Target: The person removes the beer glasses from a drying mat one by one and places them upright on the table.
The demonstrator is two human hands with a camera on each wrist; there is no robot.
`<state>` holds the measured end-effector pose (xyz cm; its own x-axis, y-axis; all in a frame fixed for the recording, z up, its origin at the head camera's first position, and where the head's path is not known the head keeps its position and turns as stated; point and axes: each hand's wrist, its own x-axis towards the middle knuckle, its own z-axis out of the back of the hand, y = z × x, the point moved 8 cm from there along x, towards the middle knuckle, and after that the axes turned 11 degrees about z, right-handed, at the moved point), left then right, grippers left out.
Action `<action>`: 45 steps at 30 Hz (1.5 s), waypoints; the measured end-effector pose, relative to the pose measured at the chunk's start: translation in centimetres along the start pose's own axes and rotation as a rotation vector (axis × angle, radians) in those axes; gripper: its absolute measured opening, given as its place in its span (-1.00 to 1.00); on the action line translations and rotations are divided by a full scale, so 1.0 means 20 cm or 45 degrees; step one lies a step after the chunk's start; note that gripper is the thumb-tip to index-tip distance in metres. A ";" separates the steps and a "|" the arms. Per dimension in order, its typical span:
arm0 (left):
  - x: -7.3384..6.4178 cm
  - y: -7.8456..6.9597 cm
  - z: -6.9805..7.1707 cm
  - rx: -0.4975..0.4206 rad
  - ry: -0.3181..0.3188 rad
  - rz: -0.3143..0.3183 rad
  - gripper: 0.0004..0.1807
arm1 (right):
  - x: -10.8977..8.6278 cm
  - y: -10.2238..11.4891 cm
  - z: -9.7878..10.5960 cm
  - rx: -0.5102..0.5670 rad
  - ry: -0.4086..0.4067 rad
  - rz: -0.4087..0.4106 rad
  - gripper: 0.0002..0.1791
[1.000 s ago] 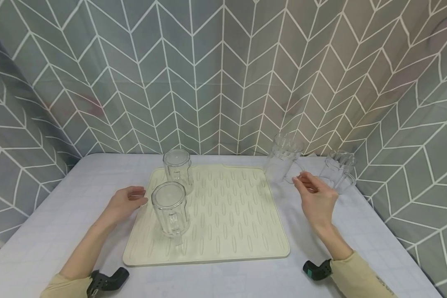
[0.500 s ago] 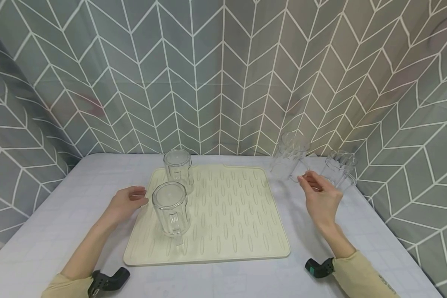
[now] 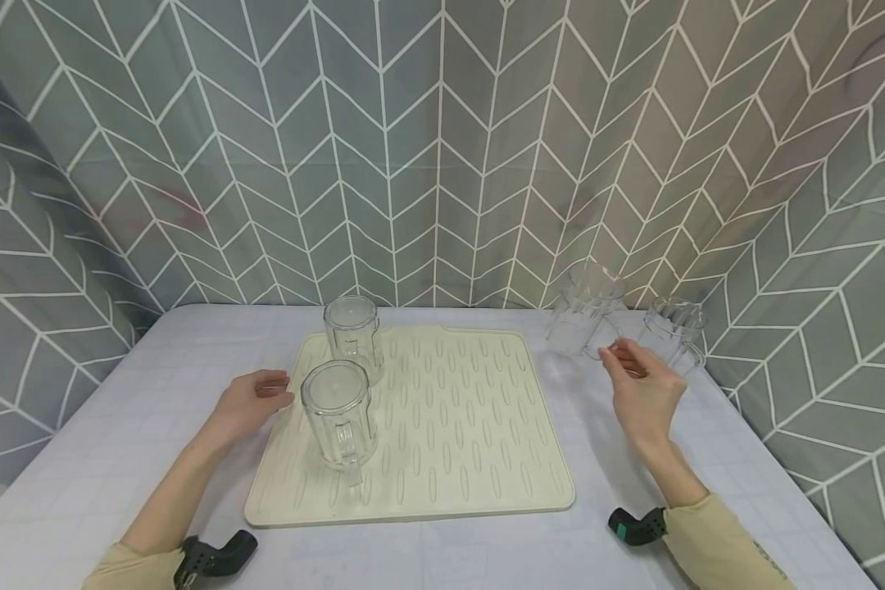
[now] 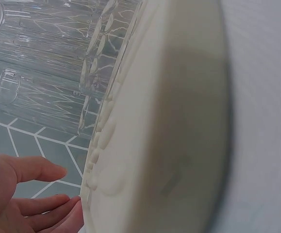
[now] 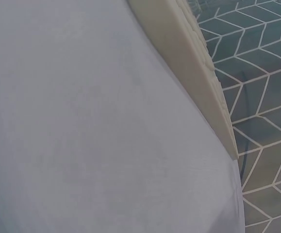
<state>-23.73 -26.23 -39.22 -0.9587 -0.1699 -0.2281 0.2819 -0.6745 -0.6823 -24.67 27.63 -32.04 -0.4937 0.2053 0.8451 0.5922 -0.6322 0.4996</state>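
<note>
At the back right, the fingertips of my right hand (image 3: 645, 389) pinch the handle of a clear glass mug (image 3: 577, 321), which tilts a little just beyond the mat's corner. The right wrist view leaves that hand out. My left hand (image 3: 247, 401) lies at the left edge of the cream mat (image 3: 457, 418), fingers loosely bent and holding nothing; the left wrist view shows its fingertips right by the mat's rim. On the mat's left side stand two glass mugs, a front mug (image 3: 342, 426) with its handle towards me and a rear mug (image 3: 354, 328) partly hidden behind it.
Another clear mug (image 3: 671, 324) stands at the far right, partly hidden by my right hand. A white cloth (image 3: 428, 557) covers the table. A patterned grey curtain (image 3: 413, 164) rises along the back and both sides.
My right hand has shifted to the right with the pinched mug, taking it away from the mat's back corner and closer to the far-right mug. The left hand has stayed in place.
</note>
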 end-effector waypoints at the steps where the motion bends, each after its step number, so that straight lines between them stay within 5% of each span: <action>1: 0.00 0.00 0.00 0.000 0.001 0.000 -0.37 | 0.00 0.00 0.00 -0.007 0.004 -0.003 -0.79; 45: 0.01 0.01 0.00 0.006 -0.010 0.014 -0.39 | -0.06 -0.24 0.06 -0.190 -0.004 -0.108 -0.76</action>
<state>-23.90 -26.38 -39.41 -0.9558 -0.1832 -0.2298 0.2923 -0.6760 -0.6765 -26.17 31.43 -35.16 -0.5358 0.2649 0.8017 0.4474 -0.7162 0.5356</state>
